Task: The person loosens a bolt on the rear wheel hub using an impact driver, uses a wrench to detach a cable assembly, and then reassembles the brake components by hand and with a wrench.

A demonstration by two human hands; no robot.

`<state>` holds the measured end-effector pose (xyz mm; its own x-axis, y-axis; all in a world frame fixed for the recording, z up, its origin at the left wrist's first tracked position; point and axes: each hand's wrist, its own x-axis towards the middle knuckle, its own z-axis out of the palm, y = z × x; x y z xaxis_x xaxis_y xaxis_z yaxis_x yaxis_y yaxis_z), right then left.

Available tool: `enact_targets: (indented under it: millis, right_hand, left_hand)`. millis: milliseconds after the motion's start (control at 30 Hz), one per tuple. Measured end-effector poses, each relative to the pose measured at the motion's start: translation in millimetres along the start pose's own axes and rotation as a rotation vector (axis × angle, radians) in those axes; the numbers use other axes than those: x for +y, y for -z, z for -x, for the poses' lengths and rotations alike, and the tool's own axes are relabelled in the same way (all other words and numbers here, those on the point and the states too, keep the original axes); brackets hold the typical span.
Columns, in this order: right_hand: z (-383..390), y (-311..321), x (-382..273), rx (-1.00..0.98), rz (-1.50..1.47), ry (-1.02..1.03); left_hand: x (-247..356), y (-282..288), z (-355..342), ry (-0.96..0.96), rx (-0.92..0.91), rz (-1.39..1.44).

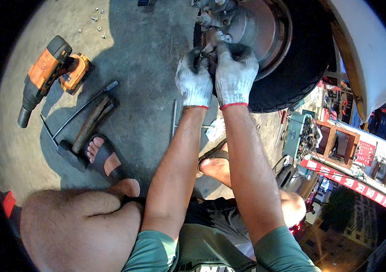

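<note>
My left hand [193, 77], in a grimy white knit glove, is closed around a small metal part [208, 50] on the hub assembly of a wheel. My right hand [236, 75], gloved the same way, sits just beside it with fingers curled on the same metalwork, whose details are partly hidden by both hands. Behind them is a dull metal disc [265, 31], ringed by a black tyre [308, 54]. Several metal fittings [204, 20] stick out above my fingers.
An orange-black power tool [43, 72], a long-handled hammer [88, 129] and T-wrenches [77, 109] lie left on concrete. Several small nuts [98, 29] are at upper left. A white body panel [374, 54] curves at upper right, above a cluttered workbench [347, 163]. My feet flank the tools.
</note>
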<state>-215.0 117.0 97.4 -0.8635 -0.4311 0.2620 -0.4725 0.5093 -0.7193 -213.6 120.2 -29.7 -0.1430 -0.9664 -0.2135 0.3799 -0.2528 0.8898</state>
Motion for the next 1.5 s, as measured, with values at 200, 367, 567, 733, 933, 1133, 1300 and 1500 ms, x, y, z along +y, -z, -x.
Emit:
enact_targets:
  millis: [200,367,567,733,933,1133,1300,1500]
  right_hand:
    - [-4.7,1.5,6.5,0.009,0.084,0.071]
    - [-4.5,-0.5,8.9,0.025,0.103,0.158]
    - [-2.0,2.1,5.1,-0.020,0.046,0.101]
    - [-2.1,3.2,5.5,-0.028,0.088,0.120]
    - [1.0,7.5,-3.9,-0.098,0.188,0.136]
    - [-4.4,11.1,-9.5,-0.119,0.348,0.209]
    - [-18.5,19.1,-8.0,-0.116,0.556,0.243]
    - [-14.9,20.7,-13.5,-0.103,0.553,0.273]
  left_hand:
    - [10.1,-0.8,6.6,0.008,0.001,-0.067]
    - [11.2,-1.6,1.1,-0.006,0.018,-0.127]
    - [23.3,1.5,-5.3,-0.082,-0.005,-0.325]
    - [33.6,2.8,-2.3,-0.052,-0.004,-0.438]
    - [45.5,8.7,-0.1,-0.001,0.027,-0.450]
    - [50.5,12.5,-0.9,0.014,-0.005,-0.511]
    - [55.5,8.8,7.4,0.028,0.003,-0.520]
    - [60.8,7.0,2.9,0.096,-0.047,-0.494]
